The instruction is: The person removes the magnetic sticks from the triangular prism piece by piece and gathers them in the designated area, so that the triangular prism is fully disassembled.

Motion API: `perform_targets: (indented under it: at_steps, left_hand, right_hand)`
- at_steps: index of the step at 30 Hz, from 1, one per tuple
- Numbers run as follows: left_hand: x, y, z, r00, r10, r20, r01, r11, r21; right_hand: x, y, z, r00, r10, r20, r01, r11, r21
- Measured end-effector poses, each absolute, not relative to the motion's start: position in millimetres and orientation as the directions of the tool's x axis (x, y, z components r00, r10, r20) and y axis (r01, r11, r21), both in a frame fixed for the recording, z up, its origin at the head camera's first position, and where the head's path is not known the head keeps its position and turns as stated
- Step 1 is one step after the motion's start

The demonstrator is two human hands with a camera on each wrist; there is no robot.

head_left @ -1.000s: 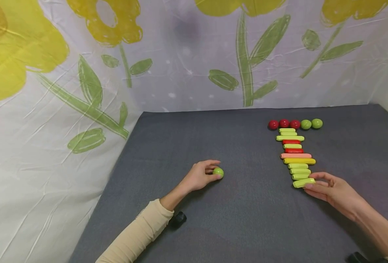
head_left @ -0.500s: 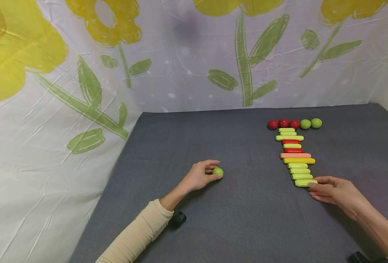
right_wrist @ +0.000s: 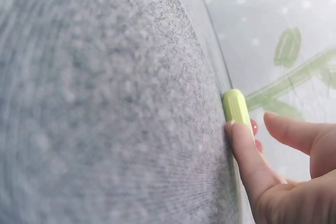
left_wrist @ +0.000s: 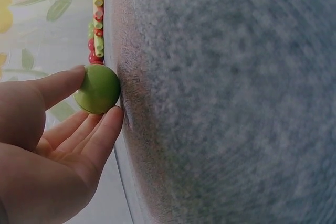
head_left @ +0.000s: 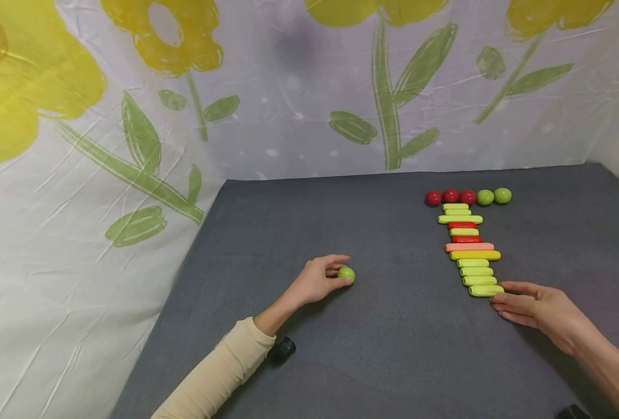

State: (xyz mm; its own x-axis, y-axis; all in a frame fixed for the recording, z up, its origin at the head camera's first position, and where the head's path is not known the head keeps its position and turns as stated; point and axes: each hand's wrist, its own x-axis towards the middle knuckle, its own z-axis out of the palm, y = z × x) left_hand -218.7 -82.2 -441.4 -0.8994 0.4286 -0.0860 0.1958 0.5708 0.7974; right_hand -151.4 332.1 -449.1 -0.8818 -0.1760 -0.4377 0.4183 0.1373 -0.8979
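Observation:
In the head view my left hand (head_left: 319,282) rests low over the table and pinches a glossy green ball (head_left: 346,274). The left wrist view shows this green ball (left_wrist: 98,88) between thumb and fingers, close to the cloth. My right hand (head_left: 545,308) is at the near end of a column of coloured sticks. Its fingers touch the right end of the nearest light-green stick (head_left: 482,290). In the right wrist view one fingertip (right_wrist: 240,131) lies against that stick (right_wrist: 236,106), while another finger stands apart from it. The stick lies flat on the table.
Pink (head_left: 469,247), yellow (head_left: 474,255), red and light-green sticks form the column. Beyond its far end are three red balls (head_left: 450,196) and two green balls (head_left: 494,196). A dark cloth covers the table (head_left: 382,361). A flowered curtain (head_left: 288,116) hangs behind it.
The right hand has lowered the nearest light-green stick, which was tilted, flat against the column's near end and loosened its grip. The left hand stays still with the green ball.

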Motion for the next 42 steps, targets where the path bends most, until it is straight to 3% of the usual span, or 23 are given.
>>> perform_targets:
  at_steps: [14,17,20,23,34,42]
  left_hand:
    - [-220,-83,-440,-0.881,0.464,-0.094,0.211,0.562,0.800]
    - [-221,-83,-440,-0.870,0.485,-0.085,0.235,0.562,0.793]
    - [-222,-84,-439,-0.862,0.501,-0.076,0.262,0.568,0.780]
    - [-223,-84,-437,-0.853,0.518,-0.068,0.288,0.576,0.765]
    - [-231,-79,-432,-0.841,0.541,0.000,0.364,0.566,0.740]
    - [-254,-64,-422,-0.835,0.549,0.032,0.363,0.507,0.782]
  right_hand:
    - [-148,350,-445,-0.908,-0.217,-0.358,0.342,0.110,-0.933]
    - [-148,353,-446,-0.863,-0.381,-0.332,0.359,0.001,-0.933]
    - [-150,351,-448,-0.771,-0.574,-0.277,0.418,-0.127,-0.900]
    - [-151,345,-451,-0.697,-0.669,-0.259,0.472,-0.156,-0.868]
    - [-153,332,-451,-0.669,-0.664,-0.334,0.517,-0.093,-0.851]
    - [-154,332,-455,-0.696,-0.628,-0.348,0.497,-0.072,-0.865]
